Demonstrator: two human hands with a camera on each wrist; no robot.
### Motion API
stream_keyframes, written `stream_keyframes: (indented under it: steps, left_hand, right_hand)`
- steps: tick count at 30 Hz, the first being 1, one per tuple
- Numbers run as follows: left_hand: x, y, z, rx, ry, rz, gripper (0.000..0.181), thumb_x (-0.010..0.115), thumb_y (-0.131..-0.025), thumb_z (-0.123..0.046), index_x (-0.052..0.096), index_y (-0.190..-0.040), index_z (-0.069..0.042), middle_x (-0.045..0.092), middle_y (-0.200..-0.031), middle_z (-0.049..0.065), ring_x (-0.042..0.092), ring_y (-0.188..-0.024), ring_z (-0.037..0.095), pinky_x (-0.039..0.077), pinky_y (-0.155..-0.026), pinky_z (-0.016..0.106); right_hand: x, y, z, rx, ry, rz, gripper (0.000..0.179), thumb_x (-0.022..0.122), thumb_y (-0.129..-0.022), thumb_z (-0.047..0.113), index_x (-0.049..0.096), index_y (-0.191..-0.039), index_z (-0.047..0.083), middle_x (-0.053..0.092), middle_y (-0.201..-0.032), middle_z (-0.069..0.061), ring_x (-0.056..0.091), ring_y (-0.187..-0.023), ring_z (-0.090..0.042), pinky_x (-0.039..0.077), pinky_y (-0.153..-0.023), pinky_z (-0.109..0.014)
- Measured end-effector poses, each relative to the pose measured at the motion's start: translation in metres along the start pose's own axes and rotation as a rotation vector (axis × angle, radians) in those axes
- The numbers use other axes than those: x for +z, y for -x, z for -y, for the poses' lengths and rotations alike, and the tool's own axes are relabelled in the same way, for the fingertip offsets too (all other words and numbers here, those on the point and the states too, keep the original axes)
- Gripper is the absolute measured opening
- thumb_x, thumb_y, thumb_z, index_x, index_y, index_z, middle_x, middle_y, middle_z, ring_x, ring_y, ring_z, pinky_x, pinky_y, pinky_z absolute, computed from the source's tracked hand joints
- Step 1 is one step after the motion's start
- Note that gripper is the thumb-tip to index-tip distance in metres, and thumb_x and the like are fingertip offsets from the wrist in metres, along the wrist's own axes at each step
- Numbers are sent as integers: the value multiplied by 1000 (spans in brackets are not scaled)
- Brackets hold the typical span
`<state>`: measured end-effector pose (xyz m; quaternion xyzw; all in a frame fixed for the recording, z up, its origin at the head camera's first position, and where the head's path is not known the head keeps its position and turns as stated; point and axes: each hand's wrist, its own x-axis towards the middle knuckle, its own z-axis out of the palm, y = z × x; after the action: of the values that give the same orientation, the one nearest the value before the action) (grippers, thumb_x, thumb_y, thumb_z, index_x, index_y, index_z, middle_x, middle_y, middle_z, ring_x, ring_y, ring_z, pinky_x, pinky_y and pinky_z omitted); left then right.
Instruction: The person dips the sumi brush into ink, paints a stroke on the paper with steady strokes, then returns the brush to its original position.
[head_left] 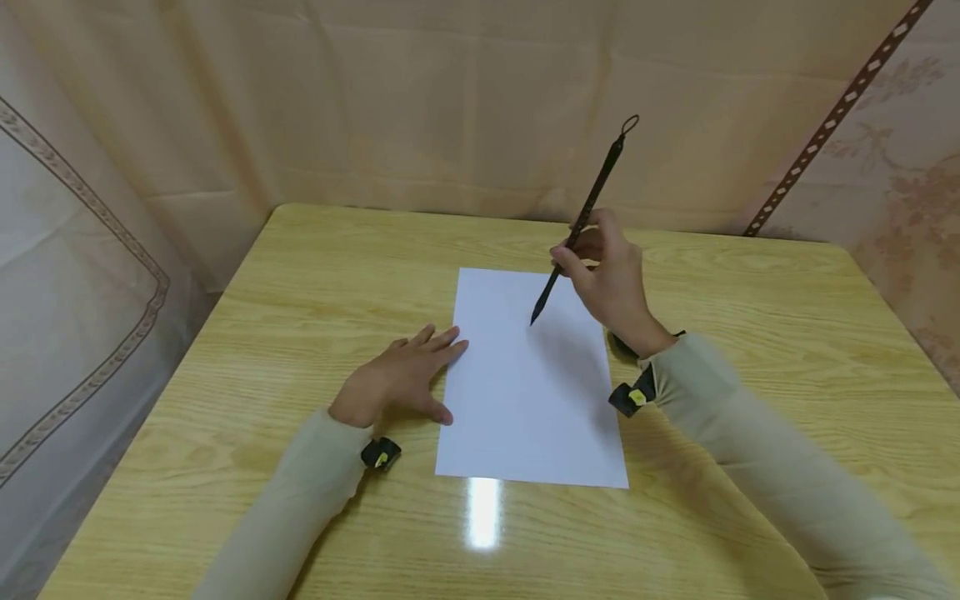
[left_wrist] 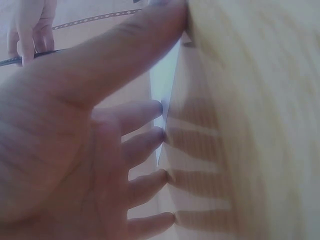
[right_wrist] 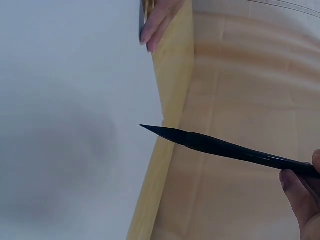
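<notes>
Dark brush [head_left: 598, 185], one, pinched in my right grip [head_left: 613, 285], loop end up, tip slanting down over the sheet and seemingly clear of it; white sheet [head_left: 525, 417], one, flat on the bench [head_left: 262, 283]; my left grip [head_left: 405, 375], grasping nothing, fingers spread, tips at the sheet's left edge; dark object [head_left: 622, 348], mostly hidden, near its right edge; risks, as I judge: sheet skewing, if my left fingers bear too lightly; stray contact, if my pinch slackens.

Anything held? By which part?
Right hand pinches the slim black pointed-tip brush by its handle, near mid-length. Left hand, at the left edge of the white rectangular paper, grips nothing.
</notes>
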<state>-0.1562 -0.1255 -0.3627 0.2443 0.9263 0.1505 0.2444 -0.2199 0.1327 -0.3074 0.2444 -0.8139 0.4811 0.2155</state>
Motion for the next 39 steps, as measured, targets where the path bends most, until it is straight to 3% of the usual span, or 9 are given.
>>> stream_keyframes:
  steps: [5,7,16,25,32,39]
  left_hand:
    - [0,0,-1,-9,2,1,101,78,-77,-40,17,-154,-15,3,-162,4,-1,-148,34,10,-116,58]
    - [-1,0,-2,-13,1,2,101,77,-77,-40,16,-154,-16,3,-162,3,-1,-148,34,10,-116,58]
    - [0,-3,-4,-24,0,2,102,77,-76,-42,17,-154,-17,4,-162,2,-1,-148,32,11,-116,58]
    - [-3,-3,-8,-29,9,12,101,78,-77,-41,17,-154,-18,4,-162,2,-2,-149,32,11,-116,58]
    - [-4,-3,-7,-44,4,18,102,78,-76,-41,16,-154,-18,3,-162,2,-3,-149,31,10,-116,58]
    - [-5,-3,-7,-46,7,19,102,78,-76,-41,16,-154,-18,4,-162,2,-2,-149,31,11,-115,59]
  right_hand:
    - [7,2,2,1,-2,5,29,67,-85,-4,47,-105,-8,69,-84,-21,71,-72,-27,52,-64,-12]
    - [10,3,2,4,-5,10,29,67,-85,-3,47,-106,-7,69,-85,-21,70,-74,-30,52,-64,-11]
    - [23,3,4,-1,-19,45,29,67,-86,1,47,-106,-6,68,-87,-20,71,-76,-29,53,-67,-13]
    - [27,6,3,-4,15,41,27,66,-87,2,48,-105,-7,68,-89,-19,71,-78,-27,58,-69,-35]
    - [29,7,5,-4,-14,42,27,67,-86,1,49,-104,-6,69,-87,-18,71,-76,-27,57,-68,-26]
    - [32,7,5,-8,-28,56,27,67,-86,2,48,-104,-6,70,-86,-19,71,-74,-27,58,-68,-30]
